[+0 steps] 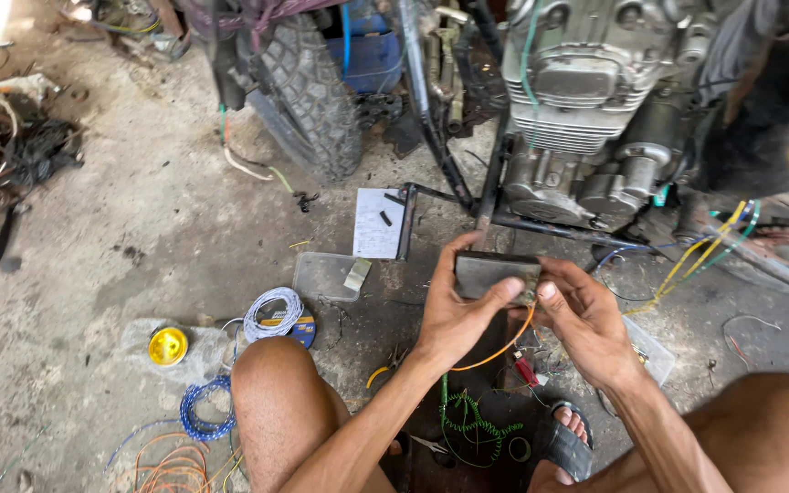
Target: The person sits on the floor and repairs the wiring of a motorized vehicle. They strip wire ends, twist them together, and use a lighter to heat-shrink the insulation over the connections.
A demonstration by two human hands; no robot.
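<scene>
Two bare hands hold one small dark rectangular box point(497, 272), flat-faced, dull grey-black metal, long side level, raised above the concrete floor point(139, 237) just in front of the motorcycle engine point(586, 137). Left hand point(454, 315): fingers wrapped round the box's left end, thumb pressed along its lower front edge. Right hand point(586, 319): fingers pinching the box's right lower corner, thumb tip beside the left thumb. Orange wire point(504, 345): runs from under the box's right end, curving down and left between the wrists.

Items around the box:
- Black frame tube point(490, 196), directly behind the box, rising toward the engine.
- Bundle of yellow, green and blue wires point(696, 256), to the right of the box, trailing from the engine side.
- White paper sheet point(378, 224), behind and left of the box, lying flat.
- Clear plastic tray point(326, 276), left of the box, on the floor.
- Coil of white wire point(276, 315), further left, beside the person's left knee point(276, 365).
- Yellow round tin point(168, 346), well left of the box.
- Blue wire coil point(203, 411) and orange wire loops point(175, 466), below and far left.
- Green coiled cable point(472, 420), beneath the box, on the floor between the legs.
- Knobbly tyre point(308, 91), behind and left, well apart from the box.
- Sandalled foot point(568, 438), below the box to the right.
</scene>
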